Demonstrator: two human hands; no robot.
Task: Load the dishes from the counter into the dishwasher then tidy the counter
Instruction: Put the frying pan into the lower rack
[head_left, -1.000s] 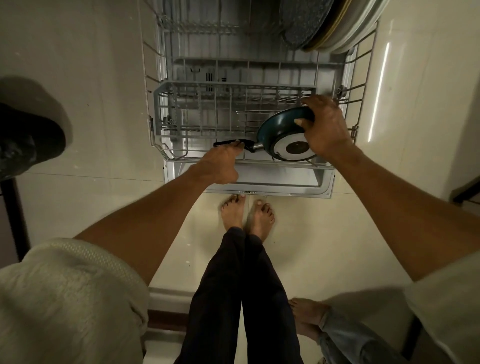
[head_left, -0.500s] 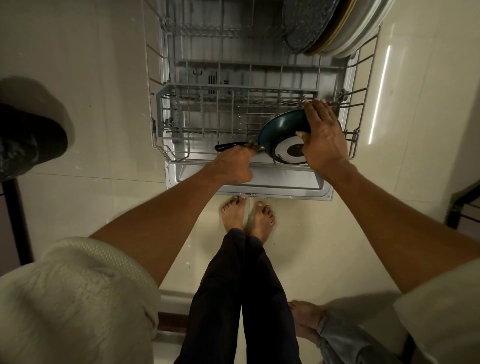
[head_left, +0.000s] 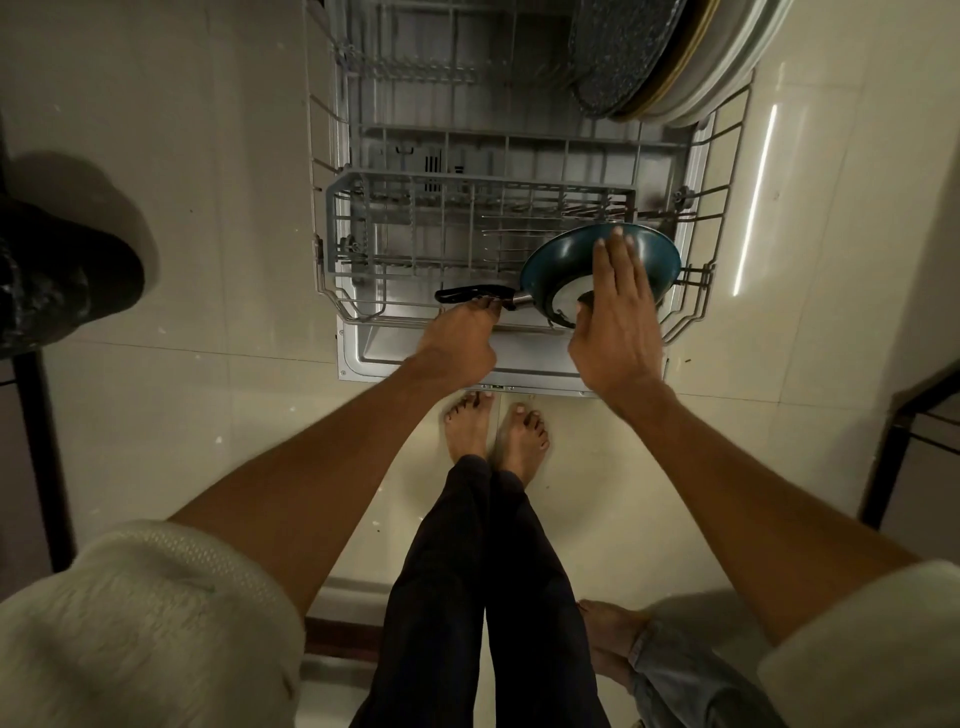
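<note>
Two bare hands reach down over the pulled-out grey wire dishwasher rack (head_left: 332, 291). A small dark teal frying pan with a black handle (head_left: 644, 254) stands tilted on its edge at the front right of this rack, its pale base facing the person and the handle pointing left along the front rail. The left hand (head_left: 460, 338) is at the handle, fingers curled down around its near end. The right hand (head_left: 618, 322) lies released, fingers straight and together, flat in front of the pan's base; whether the palm touches the pan cannot be told. A grey plastic cutlery basket (head_left: 363, 182) sits in the rack just behind the pan. At the far right of the rack, several large round plates (head_left: 623, 52) stand on edge, the nearest one speckled dark grey. The open dishwasher door (head_left: 415, 358) lies beneath the rack, above the pale tiled floor (head_left: 156, 389).
</note>
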